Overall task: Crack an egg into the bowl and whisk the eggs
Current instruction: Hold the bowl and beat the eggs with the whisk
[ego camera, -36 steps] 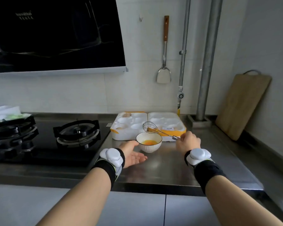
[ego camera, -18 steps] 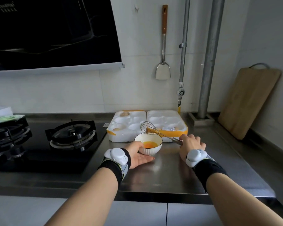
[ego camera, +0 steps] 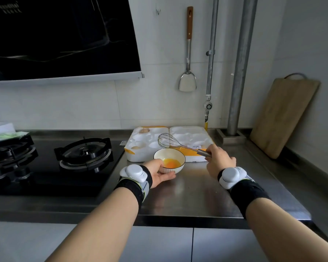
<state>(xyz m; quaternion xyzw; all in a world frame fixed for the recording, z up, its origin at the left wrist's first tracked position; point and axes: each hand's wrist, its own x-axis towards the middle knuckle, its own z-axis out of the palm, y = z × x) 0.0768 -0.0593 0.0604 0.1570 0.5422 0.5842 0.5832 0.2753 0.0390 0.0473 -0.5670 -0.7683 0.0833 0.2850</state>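
**Bowl held, whisk poised just behind it**

I take the white ceramic bowl [ego camera: 175, 169] with its thin dark rim as my landmark; it stands on the stainless steel worktop [ego camera: 193, 195]. In its bottom I see a pool of orange-yellow egg [ego camera: 169, 164].

My left hand [ego camera: 159, 173] cups the bowl's near left side, with the thumb up against the wall and the fingers curled under the base. My right hand [ego camera: 219, 163], to the right of the bowl, is closed tight around the handle of the metal wire whisk [ego camera: 170, 141]. The whisk slants up and to the left, so its wire head hangs above the bowl's far rim and not down in the egg.

Directly behind the bowl lies the open white foam egg tray [ego camera: 189, 137] with orange edging, just beside the bowl's far side. Two brown eggs [ego camera: 135, 147] sit in its left half. Left of the bowl is the black gas hob [ego camera: 83, 154]. On the wall behind the bowl hangs a steel spatula [ego camera: 187, 82] with a wooden handle. Far right of the bowl, a wooden chopping board [ego camera: 280, 114] leans on the wall.
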